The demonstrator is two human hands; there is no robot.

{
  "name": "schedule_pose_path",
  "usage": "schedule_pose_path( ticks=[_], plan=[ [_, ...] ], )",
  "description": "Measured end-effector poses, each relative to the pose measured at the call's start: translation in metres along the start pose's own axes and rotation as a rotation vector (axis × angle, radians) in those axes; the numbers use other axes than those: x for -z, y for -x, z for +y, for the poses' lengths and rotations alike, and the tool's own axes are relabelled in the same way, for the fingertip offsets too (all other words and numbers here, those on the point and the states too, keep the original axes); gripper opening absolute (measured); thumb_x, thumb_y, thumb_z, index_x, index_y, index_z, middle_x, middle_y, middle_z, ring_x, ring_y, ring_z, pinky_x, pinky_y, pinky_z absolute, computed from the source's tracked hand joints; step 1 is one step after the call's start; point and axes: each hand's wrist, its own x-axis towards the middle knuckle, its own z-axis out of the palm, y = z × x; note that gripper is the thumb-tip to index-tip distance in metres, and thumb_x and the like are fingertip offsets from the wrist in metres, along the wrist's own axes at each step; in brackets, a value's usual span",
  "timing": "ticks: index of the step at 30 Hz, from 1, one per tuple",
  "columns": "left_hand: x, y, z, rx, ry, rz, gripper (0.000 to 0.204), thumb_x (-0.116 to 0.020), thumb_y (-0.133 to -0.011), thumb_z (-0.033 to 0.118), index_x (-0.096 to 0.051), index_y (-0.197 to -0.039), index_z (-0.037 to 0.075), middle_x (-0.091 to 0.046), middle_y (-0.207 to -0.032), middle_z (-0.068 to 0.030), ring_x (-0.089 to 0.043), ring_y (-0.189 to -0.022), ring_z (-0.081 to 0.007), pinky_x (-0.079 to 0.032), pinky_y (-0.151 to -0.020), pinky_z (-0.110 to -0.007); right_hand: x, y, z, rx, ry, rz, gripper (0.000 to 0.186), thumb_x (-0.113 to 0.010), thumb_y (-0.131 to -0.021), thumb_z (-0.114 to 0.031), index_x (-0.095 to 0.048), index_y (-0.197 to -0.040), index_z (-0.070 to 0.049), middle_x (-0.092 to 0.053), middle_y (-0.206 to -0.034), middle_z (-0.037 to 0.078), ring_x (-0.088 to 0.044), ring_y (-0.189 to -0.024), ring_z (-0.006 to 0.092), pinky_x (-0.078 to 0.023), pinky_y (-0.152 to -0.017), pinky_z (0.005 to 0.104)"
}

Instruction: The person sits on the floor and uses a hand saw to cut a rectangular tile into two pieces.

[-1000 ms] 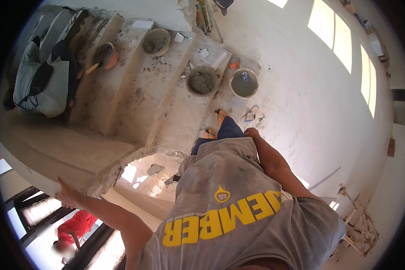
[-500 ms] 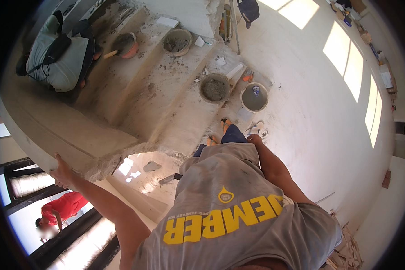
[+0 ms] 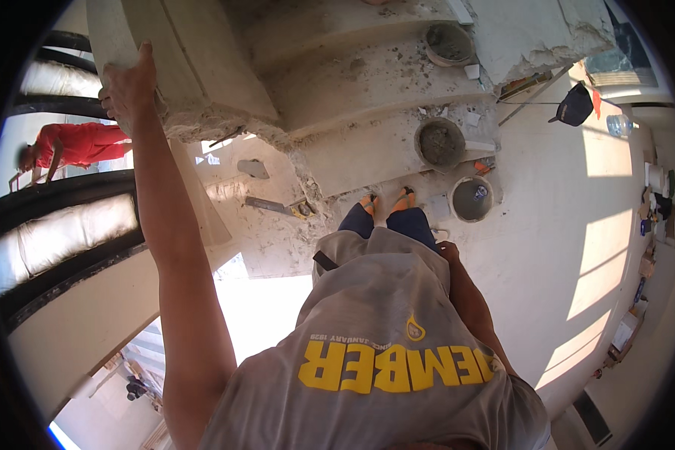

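Observation:
My left hand (image 3: 130,91) grips the outer edge of the pale concrete stair parapet (image 3: 195,67), my arm stretched up the left of the view. My right hand (image 3: 446,253) is down at the side of my dark shorts, fingers curled, what it holds unclear. My feet, in orange-and-black footwear, stand near the chipped lowest step (image 3: 352,169). A bucket of grey mortar (image 3: 440,144) sits on that step, and a bucket of grey water (image 3: 472,199) is beside it on the floor. Another mortar bucket (image 3: 449,43) is higher on the stairs.
A long metal tool (image 3: 270,206) lies below the broken stair edge on the left. A person in red (image 3: 75,146) bends beyond black framing. A dark cap (image 3: 574,101) hangs near the wall end at upper right. Assorted items (image 3: 649,217) line the far right wall.
My view has swung, bringing the parapet to the top left. My left arm now points more upward, hand still on the parapet. The crouched co-worker on the stairs has mostly left the view.

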Motion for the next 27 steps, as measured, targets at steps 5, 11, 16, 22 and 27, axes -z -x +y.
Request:
schedule_pose_path(
  ticks=[5,11,16,22,27],
  plan=[
    [-0.004,-0.004,-0.02,-0.068,0.088,-0.02,0.12,-0.076,-0.073,0.079,-0.046,-0.157,0.0,-0.05,-0.156,-0.0301,-0.044,-0.147,-0.0469,-0.04,-0.118,-0.057,0.032,0.018,-0.068,-0.307,-0.425,-0.224,0.013,-0.07,-0.097,-0.014,-0.076,-0.104,-0.006,-0.077,-0.092,0.011,-0.076,-0.074,0.0229,-0.062,-0.061,0.0372],
    [0.017,0.03,0.01,-0.116,0.043,-0.051,0.091,-0.068,-0.089,0.057,-0.042,-0.151,-0.005,-0.051,-0.138,-0.0332,-0.053,-0.132,-0.049,-0.045,-0.109,-0.062,0.035,0.01,-0.125,-0.269,-0.418,-0.221,0.012,-0.068,-0.098,-0.014,-0.073,-0.1,-0.003,-0.072,-0.082,0.008,-0.074,-0.067,0.0173,-0.059,-0.053,0.0331],
    [-0.001,-0.002,-0.015,-0.082,0.025,-0.039,0.12,-0.071,-0.072,0.085,-0.048,-0.16,0.007,-0.054,-0.157,-0.0219,-0.045,-0.148,-0.0448,-0.037,-0.119,-0.058,0.025,0.003,-0.166,-0.243,-0.545,-0.203,0.017,-0.069,-0.1,-0.017,-0.073,-0.106,-0.001,-0.071,-0.083,0.009,-0.07,-0.061,0.0162,-0.058,-0.054,0.0317],
    [0.015,0.014,0.004,0.014,-0.01,-0.077,0.112,-0.072,-0.078,0.078,-0.041,-0.164,0.013,-0.05,-0.156,-0.0286,-0.047,-0.146,-0.0438,-0.04,-0.118,-0.057,0.015,0.014,-0.166,-0.29,-0.533,-0.249,0.024,-0.076,-0.096,-0.023,-0.075,-0.097,0.001,-0.074,-0.074,0.012,-0.066,-0.052,0.0165,-0.055,-0.047,0.0331],
    [0.027,0.016,0.006,0.012,-0.043,-0.071,0.112,-0.07,-0.079,0.079,-0.04,-0.165,0.014,-0.05,-0.154,-0.0306,-0.048,-0.145,-0.0454,-0.04,-0.117,-0.058,-0.02,0.024,-0.11,-0.243,-0.293,-0.335,0.023,-0.083,-0.084,-0.026,-0.076,-0.09,-0.005,-0.075,-0.076,0.011,-0.071,-0.061,0.0213,-0.06,-0.058,0.0409]
  ],
)
